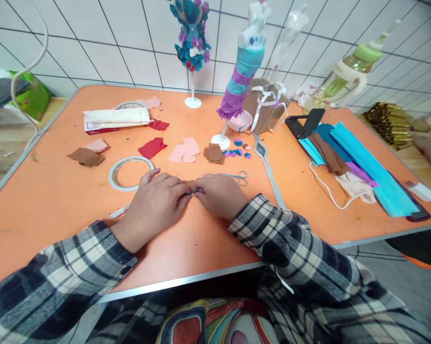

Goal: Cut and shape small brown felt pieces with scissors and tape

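Observation:
My left hand (161,203) and my right hand (218,193) meet over the middle of the table, thumbs and forefingers pinched together. Between the fingertips shows a small brown piece of paper (189,183), mostly hidden by the fingers. Just beyond my right hand lie small scissors (238,177). A roll of white tape (115,177) lies flat beyond my left hand, and a short white strip (119,211) sticks out beside that wrist. Farther back are cut pieces of brown crepe paper (214,153), pink crepe paper (184,150) and red crepe paper (152,147). Several tiny blue and purple bows (234,153) sit right of them.
Two dress-form stands (193,102) (220,141) wrapped in coloured paper rise at the back. A pink bowl (241,122), a brown paper bag (261,107) and a green-lidded bottle (344,79) stand behind. Folded blue crepe paper (376,172) lies right; a grey strap (270,174) runs towards me.

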`<state>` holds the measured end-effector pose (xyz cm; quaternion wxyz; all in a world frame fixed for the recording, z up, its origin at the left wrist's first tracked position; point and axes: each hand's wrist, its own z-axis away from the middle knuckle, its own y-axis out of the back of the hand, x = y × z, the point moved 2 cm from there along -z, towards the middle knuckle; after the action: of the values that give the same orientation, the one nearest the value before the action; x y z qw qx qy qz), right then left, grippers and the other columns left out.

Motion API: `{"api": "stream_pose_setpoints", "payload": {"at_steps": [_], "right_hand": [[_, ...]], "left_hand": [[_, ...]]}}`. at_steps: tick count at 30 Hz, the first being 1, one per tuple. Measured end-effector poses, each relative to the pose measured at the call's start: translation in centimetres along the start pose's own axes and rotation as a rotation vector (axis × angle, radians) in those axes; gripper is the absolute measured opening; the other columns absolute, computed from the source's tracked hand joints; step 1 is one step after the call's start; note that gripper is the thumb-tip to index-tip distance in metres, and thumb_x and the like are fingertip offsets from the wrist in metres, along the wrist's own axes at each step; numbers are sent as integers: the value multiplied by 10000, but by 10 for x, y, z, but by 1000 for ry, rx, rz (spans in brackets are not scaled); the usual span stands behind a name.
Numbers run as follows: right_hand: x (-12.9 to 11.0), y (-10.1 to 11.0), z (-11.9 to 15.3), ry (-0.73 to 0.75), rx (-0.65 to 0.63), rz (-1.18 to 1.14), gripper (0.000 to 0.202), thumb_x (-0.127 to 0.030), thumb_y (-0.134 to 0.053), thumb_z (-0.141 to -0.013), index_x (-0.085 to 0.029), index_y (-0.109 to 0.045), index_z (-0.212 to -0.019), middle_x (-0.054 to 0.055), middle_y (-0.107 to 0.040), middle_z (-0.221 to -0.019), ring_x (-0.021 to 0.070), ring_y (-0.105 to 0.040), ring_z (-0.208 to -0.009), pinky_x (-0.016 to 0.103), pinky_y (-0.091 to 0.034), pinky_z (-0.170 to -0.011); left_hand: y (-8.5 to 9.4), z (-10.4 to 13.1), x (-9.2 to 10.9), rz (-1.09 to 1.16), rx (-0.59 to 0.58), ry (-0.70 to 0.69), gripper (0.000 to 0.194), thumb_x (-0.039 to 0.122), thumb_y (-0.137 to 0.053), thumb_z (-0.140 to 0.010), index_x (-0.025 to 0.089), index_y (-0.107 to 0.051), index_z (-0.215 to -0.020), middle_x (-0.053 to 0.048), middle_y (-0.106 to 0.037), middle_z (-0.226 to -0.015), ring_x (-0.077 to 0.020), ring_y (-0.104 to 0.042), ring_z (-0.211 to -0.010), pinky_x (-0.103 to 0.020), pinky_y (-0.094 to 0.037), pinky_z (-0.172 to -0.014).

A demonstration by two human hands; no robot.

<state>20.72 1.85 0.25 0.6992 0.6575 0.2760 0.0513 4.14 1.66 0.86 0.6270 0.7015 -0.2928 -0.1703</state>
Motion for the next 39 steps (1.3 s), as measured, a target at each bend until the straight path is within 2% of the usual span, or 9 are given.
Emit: {"api": "stream_pose_setpoints", "payload": {"at_steps": [5,8,11,15,19,24,29,39], "right_hand": [[0,1,0,5,-11,13,176,-251,-522,-932,-214,-689,-895,32,-680,-882,183,-608,-808,297,-352,-649],[-1,1,1,-2,8,3,144,-262,-541,-928,-222,-677,-954,22,-681,-910,179,-610,-823,294,-358,-655],[-2,2,4,7,49,-2,169,-313,-569,-922,-240,-669,-1038,15,-680,-946,182,-613,-835,297,-356,-647],[-4,4,5,9,55,17,209,-406,-581,-923,-255,-711,-987,19,-669,-941,187,-617,-845,297,-347,-638],[-3,3,3,23,13,51,226,-346,-528,-958,-241,-727,-933,26,-675,-904,183,-614,-816,297,-328,-614],[-3,4,4,-20,55,41,205,-318,-544,-953,-250,-679,-1092,28,-677,-1003,181,-617,-866,293,-337,-624],[-5,5,4,-13,-6,78,227,-334,-518,-969,-230,-719,-953,34,-673,-924,179,-609,-825,292,-323,-613],[-1,2,0,-2,-33,36,209,-318,-531,-961,-225,-717,-946,29,-679,-922,182,-615,-841,297,-335,-631]], "left_hand": [[1,0,0,-7,-4,-7,223,297,-524,-905,231,-727,-971,-71,-741,-889,-305,-660,-933,-575,-334,-1030],[1,0,0,-8,1,-27,234,288,-510,-910,238,-731,-971,-73,-741,-901,-304,-659,-936,-564,-350,-1016],[0,0,0,-15,9,-33,233,280,-512,-906,237,-733,-965,-72,-745,-910,-303,-662,-941,-560,-345,-1024],[1,0,1,-28,6,-32,233,260,-502,-900,223,-727,-949,-65,-747,-898,-297,-666,-928,-562,-335,-1035],[2,0,2,-44,-7,-31,245,287,-485,-925,221,-719,-954,-58,-751,-915,-290,-668,-940,-558,-323,-1046],[2,0,2,-57,-2,-28,251,301,-483,-937,226,-723,-935,-55,-752,-925,-283,-665,-948,-548,-324,-1049],[1,0,1,-61,-5,-34,247,302,-491,-936,220,-724,-945,-54,-746,-909,-287,-662,-940,-556,-333,-1039],[1,0,1,-56,30,-47,228,299,-504,-929,201,-708,-959,-84,-745,-915,-292,-669,-935,-514,-386,-1009]]}}
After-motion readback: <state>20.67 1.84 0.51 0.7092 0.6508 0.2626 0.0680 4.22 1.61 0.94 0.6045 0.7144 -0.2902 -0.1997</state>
